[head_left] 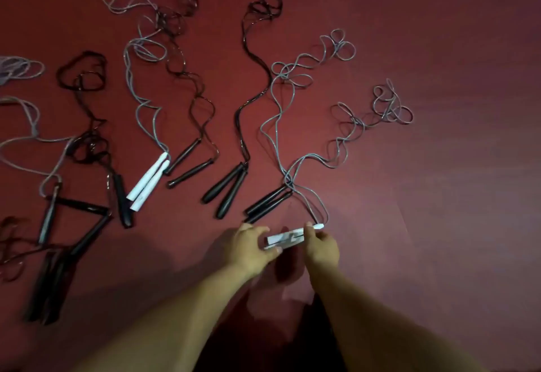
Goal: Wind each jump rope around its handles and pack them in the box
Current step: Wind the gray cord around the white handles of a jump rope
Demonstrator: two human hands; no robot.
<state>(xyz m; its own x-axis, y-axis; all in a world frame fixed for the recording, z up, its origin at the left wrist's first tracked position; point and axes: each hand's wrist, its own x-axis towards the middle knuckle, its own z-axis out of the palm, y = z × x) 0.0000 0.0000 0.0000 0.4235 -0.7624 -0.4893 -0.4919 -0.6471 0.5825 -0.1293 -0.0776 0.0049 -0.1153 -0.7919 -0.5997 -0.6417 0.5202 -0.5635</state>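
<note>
Your left hand (248, 247) and right hand (320, 244) grip white handles (285, 238), cord (336, 149) unwound; beyond handles, other ropes (228, 187) loose on floor (439, 225); no box visible.

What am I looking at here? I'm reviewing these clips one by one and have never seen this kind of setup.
There is no machine: a person wears a camera on the head, so the single picture looks down at their own two bare arms. The left hand and right hand together hold a pair of white handles, whose grey rope trails loose across the dark red floor. Several more jump ropes lie unwound there, such as a black-handled pair and another white-handled pair. No box is in view.
</note>
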